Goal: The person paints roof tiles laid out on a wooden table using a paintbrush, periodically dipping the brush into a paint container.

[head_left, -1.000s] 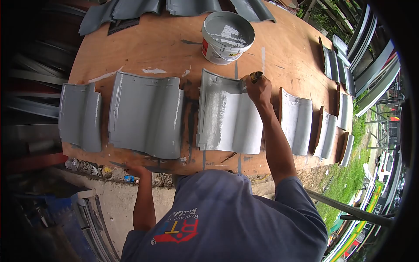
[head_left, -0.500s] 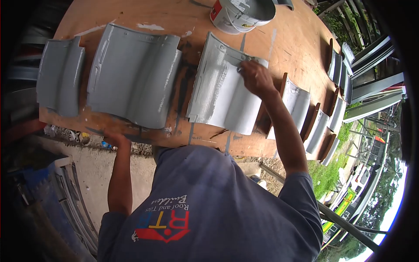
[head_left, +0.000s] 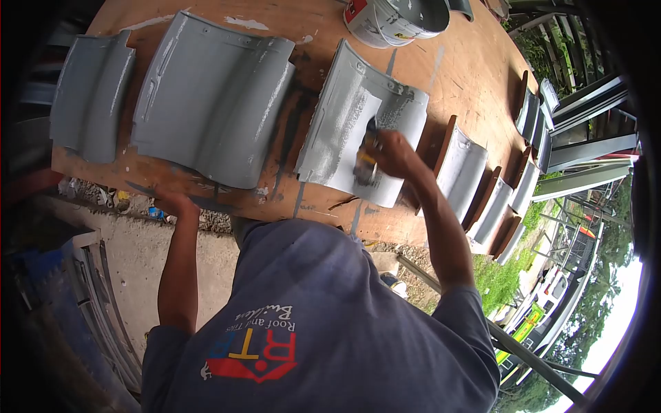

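Note:
My right hand [head_left: 391,154] is closed around a paintbrush [head_left: 365,167], blurred by motion, over the middle of a curved roof tile [head_left: 323,148]. Fresh grey paint covers that tile's left side and part of its top, while a paler strip shows in between. At the table's near edge, my left hand [head_left: 177,204] rests with its fingers laid out and nothing in them. Above it lie a wide grey-painted tile [head_left: 206,103] and a narrower grey tile [head_left: 89,96].
A white paint bucket [head_left: 385,27] with grey paint stands at the far side of the wooden table [head_left: 275,206]. Several tiles with brown edges, including a pale one [head_left: 463,165], line the right side. Metal roofing lengths [head_left: 592,131] jut in beyond.
My right hand has moved from the tile's upper part down toward its middle, and the brush now shows. More grey covers the tile's upper right. My left hand stays at the edge.

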Demonstrator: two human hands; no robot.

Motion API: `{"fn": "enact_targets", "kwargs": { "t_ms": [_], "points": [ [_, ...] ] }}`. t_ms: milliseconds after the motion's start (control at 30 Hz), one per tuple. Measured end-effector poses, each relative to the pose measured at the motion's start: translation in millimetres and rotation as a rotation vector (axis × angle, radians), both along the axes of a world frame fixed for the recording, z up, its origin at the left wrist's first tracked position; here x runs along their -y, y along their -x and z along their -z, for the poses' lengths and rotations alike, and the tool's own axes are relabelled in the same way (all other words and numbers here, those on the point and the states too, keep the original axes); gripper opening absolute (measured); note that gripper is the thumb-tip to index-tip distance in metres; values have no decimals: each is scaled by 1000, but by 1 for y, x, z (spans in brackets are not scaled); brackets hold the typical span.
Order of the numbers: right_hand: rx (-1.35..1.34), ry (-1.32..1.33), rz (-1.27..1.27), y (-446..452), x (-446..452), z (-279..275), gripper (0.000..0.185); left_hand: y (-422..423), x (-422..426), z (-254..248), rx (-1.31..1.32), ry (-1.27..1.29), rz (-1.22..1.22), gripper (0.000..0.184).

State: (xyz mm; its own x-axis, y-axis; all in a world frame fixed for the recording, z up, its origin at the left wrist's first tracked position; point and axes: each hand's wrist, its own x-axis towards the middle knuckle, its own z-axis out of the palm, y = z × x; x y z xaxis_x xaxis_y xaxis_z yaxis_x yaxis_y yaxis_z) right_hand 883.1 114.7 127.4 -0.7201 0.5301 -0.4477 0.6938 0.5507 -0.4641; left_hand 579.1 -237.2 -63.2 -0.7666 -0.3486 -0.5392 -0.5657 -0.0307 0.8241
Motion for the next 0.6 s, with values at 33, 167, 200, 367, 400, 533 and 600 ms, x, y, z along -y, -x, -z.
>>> {"fn": "enact_targets", "kwargs": {
  "t_ms": [33,167,200,367,400,533,600],
  "points": [
    [-28,-43,20,5,-23,7,28,1,-1,-3,17,59,-13,72],
    [-192,-366,-1,21,-89,12,22,6,7,11,-41,-62,-8,73],
    [-187,-452,24,29,-92,5,19,4,5,7,-31,-51,-22,73],
    [-412,-780,-162,30,-89,2,10,3,3,2,-42,-59,-51,73],
    [-430,-761,-238,25,-75,1,11,3,3,4,-49,-47,-46,73],
    [-384,-537,-337,-14,1,17,15,2,3,5,-73,-61,-52,72],
    [-411,-422,-290,-26,43,17,14,3,1,6,-60,-43,-63,71]
  ]
}}
